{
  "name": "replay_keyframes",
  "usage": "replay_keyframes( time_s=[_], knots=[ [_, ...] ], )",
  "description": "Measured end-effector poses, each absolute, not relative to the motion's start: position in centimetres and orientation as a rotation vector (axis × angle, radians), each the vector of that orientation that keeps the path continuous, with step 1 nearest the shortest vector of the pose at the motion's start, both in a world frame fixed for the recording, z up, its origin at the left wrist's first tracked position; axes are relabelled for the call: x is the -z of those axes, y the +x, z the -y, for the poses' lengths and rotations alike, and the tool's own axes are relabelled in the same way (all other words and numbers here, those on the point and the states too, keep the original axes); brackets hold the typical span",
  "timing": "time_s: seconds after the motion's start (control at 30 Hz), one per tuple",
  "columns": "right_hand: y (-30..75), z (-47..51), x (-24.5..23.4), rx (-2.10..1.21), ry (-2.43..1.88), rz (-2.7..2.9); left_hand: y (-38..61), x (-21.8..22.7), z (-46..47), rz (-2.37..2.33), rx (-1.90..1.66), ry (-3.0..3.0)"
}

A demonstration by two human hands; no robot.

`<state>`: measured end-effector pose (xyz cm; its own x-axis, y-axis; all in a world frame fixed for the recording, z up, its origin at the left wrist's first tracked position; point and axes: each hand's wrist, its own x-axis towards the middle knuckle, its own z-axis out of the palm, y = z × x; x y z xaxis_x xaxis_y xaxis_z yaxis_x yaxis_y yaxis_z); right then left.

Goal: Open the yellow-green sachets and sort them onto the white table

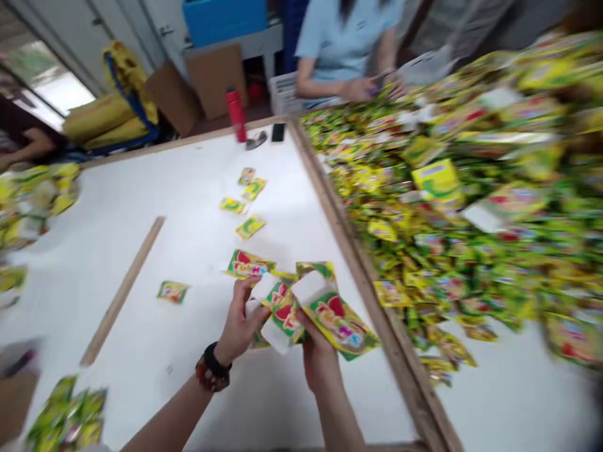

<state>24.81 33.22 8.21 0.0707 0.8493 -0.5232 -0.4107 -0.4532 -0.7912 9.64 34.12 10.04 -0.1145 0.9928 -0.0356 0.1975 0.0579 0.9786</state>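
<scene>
My left hand (240, 326) and my right hand (316, 351) are both closed on a small bundle of green-and-yellow sachets (325, 311) with red print, held just above the white table (141, 207). A dark beaded bracelet (213, 367) sits on my left wrist. One more sachet (249, 265) lies flat just beyond my fingers. Several loose sachets (247, 204) are scattered farther up the table. The picture is blurred by motion.
A wooden rail (358, 263) divides the table from a big heap of sachets (461, 188) on the right. A wooden strip (122, 292) lies left. A red bottle (236, 114) and phone (277, 132) stand at the far edge. A person in blue (343, 44) works opposite.
</scene>
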Motion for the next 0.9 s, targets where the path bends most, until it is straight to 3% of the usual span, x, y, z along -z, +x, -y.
replay_keyframes(
  time_s=[0.2, 0.47, 0.73, 0.9],
  knots=[
    [4.8, -20.5, -5.5, -2.128, -1.368, 0.674, -10.4, -7.9, -16.2, -1.809, -1.103, 0.736],
    [-6.2, -15.1, -1.8, -2.349, -1.3, 0.832, -23.7, -3.1, -7.3, -1.931, -1.11, 0.712],
    [-5.0, -13.0, 0.4, -2.171, -1.247, 1.281, -27.4, 0.3, 1.3, -2.547, -1.151, 1.219],
    [-3.5, -7.9, 0.3, -1.806, -1.165, 1.531, -31.5, -0.3, 5.3, -2.819, -1.038, 1.263]
  ],
)
